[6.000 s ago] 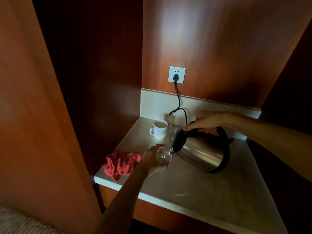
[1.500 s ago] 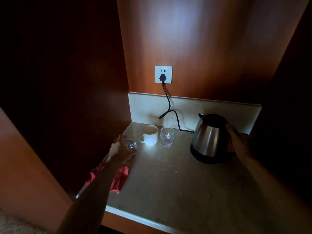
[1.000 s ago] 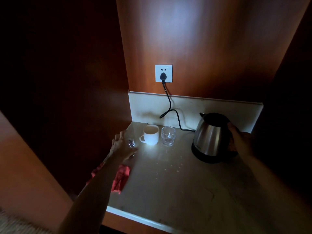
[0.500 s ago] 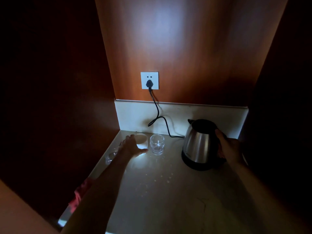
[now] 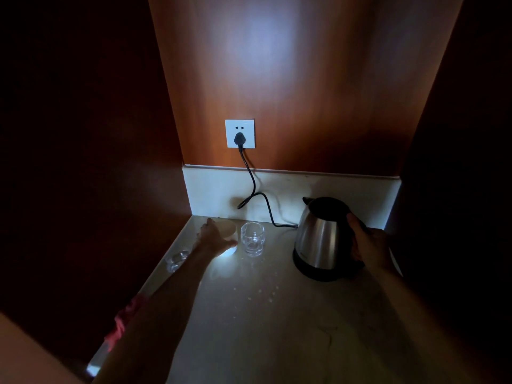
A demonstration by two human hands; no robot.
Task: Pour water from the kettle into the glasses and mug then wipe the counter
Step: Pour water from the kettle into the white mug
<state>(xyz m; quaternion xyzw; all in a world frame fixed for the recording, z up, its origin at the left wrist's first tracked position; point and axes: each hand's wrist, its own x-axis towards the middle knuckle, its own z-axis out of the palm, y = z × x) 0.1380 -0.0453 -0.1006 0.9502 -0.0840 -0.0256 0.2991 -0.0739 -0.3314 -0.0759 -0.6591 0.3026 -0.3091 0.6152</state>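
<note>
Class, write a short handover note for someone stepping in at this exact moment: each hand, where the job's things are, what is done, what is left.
Left hand: on the white mug at the back left; whether the fingers grip it cannot be told.
Right hand: fingers curled round the handle of the kettle, which stands upright on its base at the back right.
Glasses: one right of the mug, one near the counter's left edge; their fill levels are hard to read.
Red cloth: front left edge, untouched.
Droplets lie on the counter.
Left: any remaining pouring, then wipe.
</note>
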